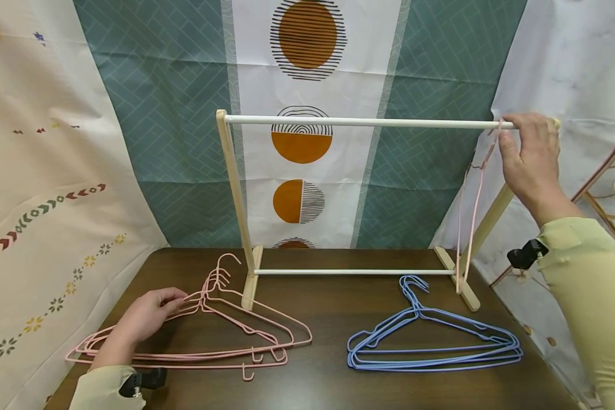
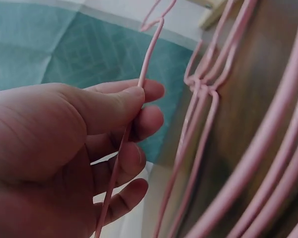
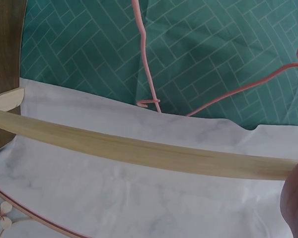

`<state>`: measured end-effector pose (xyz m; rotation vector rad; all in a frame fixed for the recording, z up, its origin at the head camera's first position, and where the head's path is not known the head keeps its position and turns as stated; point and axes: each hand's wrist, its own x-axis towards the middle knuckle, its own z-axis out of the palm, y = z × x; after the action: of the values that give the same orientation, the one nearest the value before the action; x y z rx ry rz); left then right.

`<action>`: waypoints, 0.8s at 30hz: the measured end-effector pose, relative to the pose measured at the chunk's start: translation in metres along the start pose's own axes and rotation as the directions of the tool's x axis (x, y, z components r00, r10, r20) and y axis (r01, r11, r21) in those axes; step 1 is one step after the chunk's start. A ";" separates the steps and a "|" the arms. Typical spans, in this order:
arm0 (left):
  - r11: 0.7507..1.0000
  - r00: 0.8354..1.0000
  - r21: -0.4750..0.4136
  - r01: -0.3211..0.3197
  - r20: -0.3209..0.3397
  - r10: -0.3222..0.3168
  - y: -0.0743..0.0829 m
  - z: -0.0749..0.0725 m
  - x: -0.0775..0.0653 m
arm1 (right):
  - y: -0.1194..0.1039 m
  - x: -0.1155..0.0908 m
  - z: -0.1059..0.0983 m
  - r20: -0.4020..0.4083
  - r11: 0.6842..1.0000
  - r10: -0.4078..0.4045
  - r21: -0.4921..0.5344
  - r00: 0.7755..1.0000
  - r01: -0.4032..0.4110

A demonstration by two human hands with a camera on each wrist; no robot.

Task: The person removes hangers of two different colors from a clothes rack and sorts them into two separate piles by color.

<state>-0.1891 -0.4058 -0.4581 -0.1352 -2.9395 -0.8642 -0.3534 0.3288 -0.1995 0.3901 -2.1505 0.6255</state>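
My left hand (image 1: 146, 316) pinches one pink hanger (image 2: 150, 54) by its sloping shoulder wire, between thumb and fingers. Beside it, several more pink hangers (image 1: 258, 347) lie in an overlapping stack on the table's left side. At the top right corner of a wooden clothes rack (image 1: 233, 182), my right hand (image 1: 535, 154) grips the end of the white bar, fingers over the top. Just left of that hand, a single pink hanger (image 1: 474, 216) hangs from the bar, seen nearly edge-on. The right fingertips are partly hidden.
Several blue hangers (image 1: 430, 361) lie stacked on the brown table (image 1: 318, 319) at the right, in front of the rack's lower bar (image 1: 353, 272). A patterned cloth (image 1: 184, 114) hangs behind the rack. Pale cloths (image 1: 41, 188) cover both sides.
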 end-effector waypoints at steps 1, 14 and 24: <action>1.000 1.000 0.015 0.004 -0.004 -0.004 -0.002 0.001 0.000 | 0.000 0.000 0.000 -0.002 1.000 0.000 0.001 1.000 0.000; 0.998 0.998 0.038 0.059 -0.021 -0.058 -0.015 0.005 0.002 | 0.002 -0.002 0.000 0.008 1.000 0.015 -0.006 1.000 -0.015; 0.996 0.989 -0.023 0.083 -0.120 -0.085 0.012 0.003 0.005 | 0.001 -0.001 -0.001 0.016 1.000 0.013 -0.007 1.000 -0.013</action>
<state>-0.1926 -0.3935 -0.4536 0.0393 -2.8429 -0.8762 -0.3528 0.3300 -0.2004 0.3793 -2.1713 0.6242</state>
